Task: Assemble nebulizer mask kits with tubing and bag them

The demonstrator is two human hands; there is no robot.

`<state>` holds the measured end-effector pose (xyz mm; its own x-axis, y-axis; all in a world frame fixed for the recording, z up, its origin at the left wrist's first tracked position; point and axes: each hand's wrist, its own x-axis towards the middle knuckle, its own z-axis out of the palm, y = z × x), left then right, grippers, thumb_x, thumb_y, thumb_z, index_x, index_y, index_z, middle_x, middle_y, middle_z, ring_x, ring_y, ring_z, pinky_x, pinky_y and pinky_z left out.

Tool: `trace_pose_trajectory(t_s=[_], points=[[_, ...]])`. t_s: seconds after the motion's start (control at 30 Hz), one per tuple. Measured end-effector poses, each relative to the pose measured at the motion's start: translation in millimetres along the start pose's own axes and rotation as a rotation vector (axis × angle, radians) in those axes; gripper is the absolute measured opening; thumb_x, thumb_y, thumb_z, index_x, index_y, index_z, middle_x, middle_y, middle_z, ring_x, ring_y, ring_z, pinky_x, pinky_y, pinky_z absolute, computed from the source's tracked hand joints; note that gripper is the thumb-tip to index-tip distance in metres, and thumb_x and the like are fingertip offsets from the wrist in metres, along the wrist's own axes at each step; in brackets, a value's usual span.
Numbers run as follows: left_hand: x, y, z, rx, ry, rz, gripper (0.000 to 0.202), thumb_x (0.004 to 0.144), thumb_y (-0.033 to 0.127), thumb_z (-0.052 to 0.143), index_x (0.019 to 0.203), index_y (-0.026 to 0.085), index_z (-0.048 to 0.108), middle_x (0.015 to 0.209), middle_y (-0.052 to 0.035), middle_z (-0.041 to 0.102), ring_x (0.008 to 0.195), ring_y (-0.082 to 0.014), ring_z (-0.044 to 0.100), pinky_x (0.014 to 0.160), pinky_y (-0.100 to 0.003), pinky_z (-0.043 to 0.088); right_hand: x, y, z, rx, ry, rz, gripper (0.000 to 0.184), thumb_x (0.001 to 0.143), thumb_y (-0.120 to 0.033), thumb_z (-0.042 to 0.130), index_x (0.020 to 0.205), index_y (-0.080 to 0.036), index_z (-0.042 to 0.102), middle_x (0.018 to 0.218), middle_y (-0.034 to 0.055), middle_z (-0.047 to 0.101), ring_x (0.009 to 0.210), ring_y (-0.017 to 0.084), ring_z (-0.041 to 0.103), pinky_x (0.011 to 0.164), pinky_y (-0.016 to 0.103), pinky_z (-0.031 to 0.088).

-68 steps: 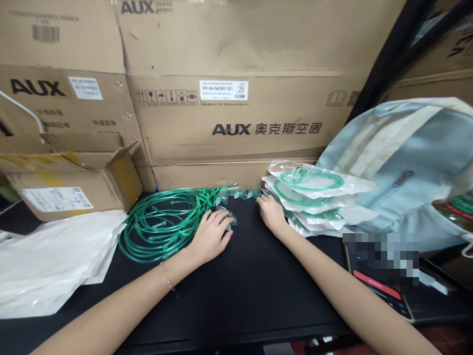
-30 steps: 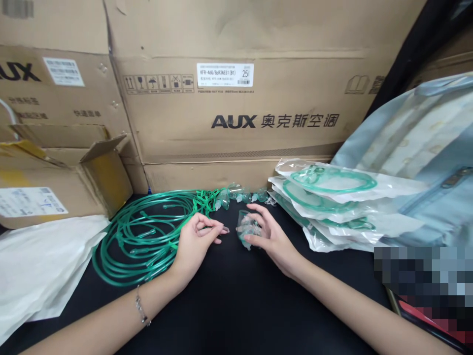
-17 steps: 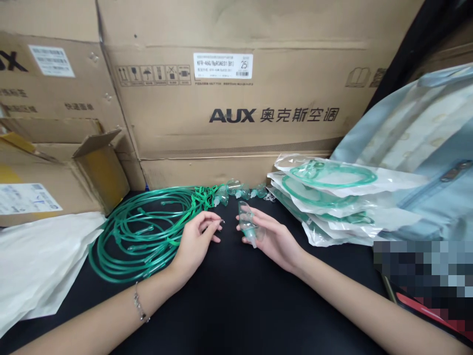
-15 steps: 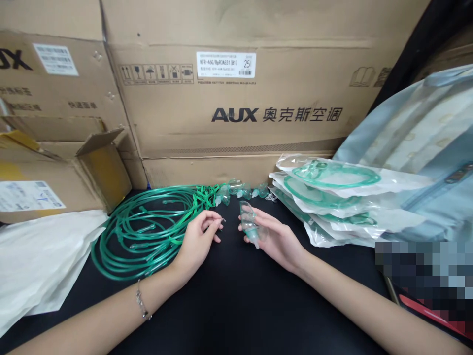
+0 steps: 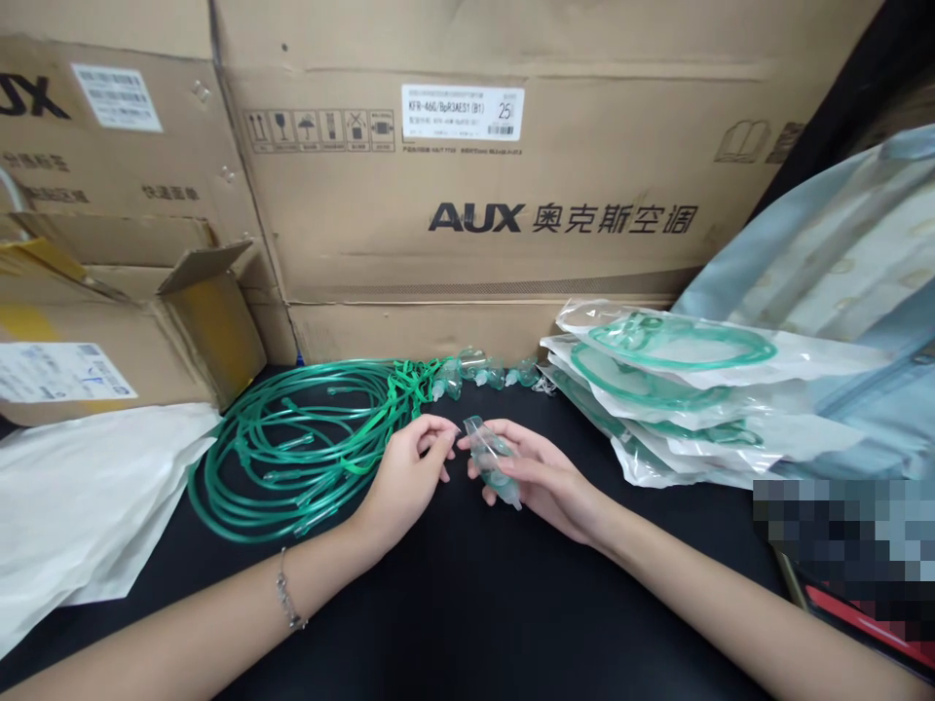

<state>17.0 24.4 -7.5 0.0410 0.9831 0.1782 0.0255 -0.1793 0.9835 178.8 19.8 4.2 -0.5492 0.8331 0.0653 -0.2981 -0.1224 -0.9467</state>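
Brown cartons fill the back of the frame. Across the middle of the big carton (image 5: 351, 263) runs "AUX 奥克斯空调" in black, and the white label (image 5: 463, 113) above it, at upper centre, reads "KFR-46G/BpR3AES1(B1)" and "25", its smaller lines too fine to read; handling icons stand to its left. The left carton (image 5: 182, 107), at upper left, shows "UX" cut by the frame edge and, lower down, "快递面单". Below it an open box (image 5: 168, 360) bears a label with blurred print and a handwritten mark. On the black table (image 5: 409, 623), at the centre, the right hand (image 5: 544, 477) holds a clear green mask (image 5: 489, 453) between thumb and fingers, its pale nozzle tilted towards the lower right. The left hand (image 5: 413, 467) has thumb and forefinger pinched on a thin shiny piece (image 5: 457, 432), too small to identify, just beside the mask's edge; whether they touch I cannot tell. Coiled green tubing (image 5: 226, 497) lies left of centre, with more masks (image 5: 480, 368) in a row behind the hands. Clear packs (image 5: 701, 394) of tubing are stacked at right, before a pale blue bag (image 5: 737, 282); white sheets (image 5: 94, 506) lie at lower left.
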Motion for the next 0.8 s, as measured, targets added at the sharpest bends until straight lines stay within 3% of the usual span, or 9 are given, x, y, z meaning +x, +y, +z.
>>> trace_pose_trajectory(t_s=[0.13, 0.33, 0.63, 0.8], points=[[-5.1, 0.7, 2.2, 0.024, -0.012, -0.024, 0.016, 0.074, 0.030, 0.056, 0.072, 0.014, 0.057, 0.060, 0.0018, 0.054, 0.047, -0.0078, 0.048, 0.043, -0.019, 0.040, 0.7, 1.6, -0.6, -0.029, 0.052, 0.000, 0.027, 0.069, -0.024, 0.067, 0.092, -0.019, 0.055, 0.085, 0.0022, 0.057, 0.075, 0.013, 0.055, 0.061, 0.025, 0.048], [-6.9, 0.4, 3.0, 0.011, -0.014, -0.018, 0.017, 0.073, 0.031, 0.057, 0.070, 0.014, 0.056, 0.057, 0.0030, 0.053, 0.045, -0.0069, 0.046, 0.042, -0.018, 0.038, 2.1, 3.8, -1.4, -0.117, 0.075, 0.000, 0.029, 0.067, -0.025, 0.069, 0.091, -0.020, 0.053, 0.090, 0.0021, 0.055, 0.077, 0.013, 0.054, 0.063, 0.026, 0.048], [-10.6, 8.7, 5.1, -0.083, -0.045, -0.040, 0.019, 0.066, 0.025, 0.061, 0.081, 0.013, 0.060, 0.059, 0.0026, 0.055, 0.048, -0.0078, 0.047, 0.047, -0.021, 0.043, 4.0, 6.0, -7.6, -0.313, 0.155, -0.116, 0.028, 0.068, -0.025, 0.068, 0.091, -0.020, 0.053, 0.087, 0.0008, 0.056, 0.081, 0.013, 0.053, 0.071, 0.026, 0.041], [-12.6, 5.5, 5.1, -0.087, -0.090, 0.002, 0.026, 0.065, 0.024, 0.065, 0.088, 0.013, 0.062, 0.071, -0.0009, 0.058, 0.055, -0.0087, 0.050, 0.049, -0.020, 0.044, 4.0, 6.2, -8.3, -0.386, 0.153, -0.146, 0.028, 0.068, -0.026, 0.068, 0.090, -0.022, 0.051, 0.086, 0.0001, 0.054, 0.079, 0.013, 0.052, 0.068, 0.026, 0.041]])
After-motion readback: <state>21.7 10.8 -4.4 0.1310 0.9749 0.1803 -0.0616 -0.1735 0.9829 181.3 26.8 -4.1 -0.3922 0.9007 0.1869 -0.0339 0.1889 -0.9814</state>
